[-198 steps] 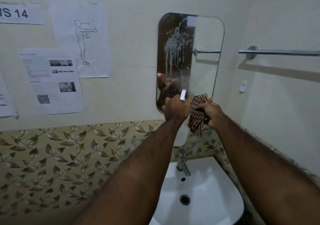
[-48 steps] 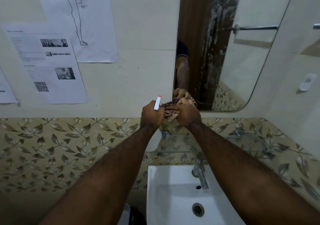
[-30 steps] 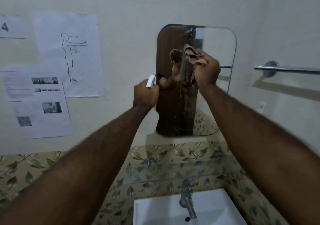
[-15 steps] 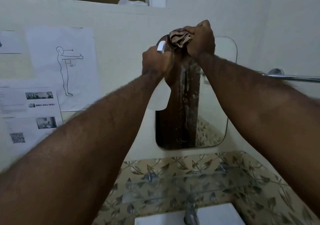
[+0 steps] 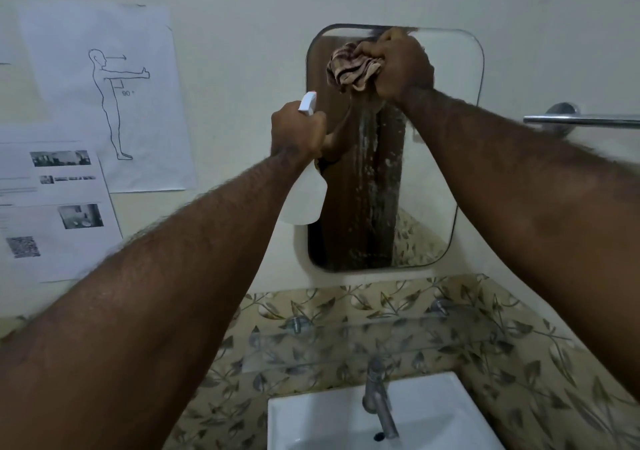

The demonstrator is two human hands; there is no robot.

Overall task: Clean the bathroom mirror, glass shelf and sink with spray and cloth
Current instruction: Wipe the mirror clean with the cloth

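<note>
White porcelain comes nearest: one sink [image 5: 313,425] at the bottom edge, with one metal tap [image 5: 379,403] standing over it. Just above, one glass shelf [image 5: 398,337] runs along the leaf-patterned tile, held on two small metal pegs and bare of objects. Neither looks touched by the cloth yet, by my reading.

Further out, the left hand [image 5: 298,132] has its grip closed round the neck of one white spray bottle [image 5: 304,193], nozzle up, held just beside the left edge of the mirror [image 5: 446,158]. The right hand [image 5: 403,66] has its grip bunched tight on one striped cloth [image 5: 349,70], pressed against the top of the glass.

Wiping is the step in hand. Pale streaks of spray run down the middle of the mirror below the cloth, so long overlapping strokes from the top edge downward would carry the wet off rather than smear it. A flatter, opened cloth would cover more glass than this wad, and the rounded corners need a pass of their own.

Farthest, on the wall: three printed sheets [image 5: 104,96] left of the mirror, and one chrome towel rail [image 5: 581,120] to the right.
</note>
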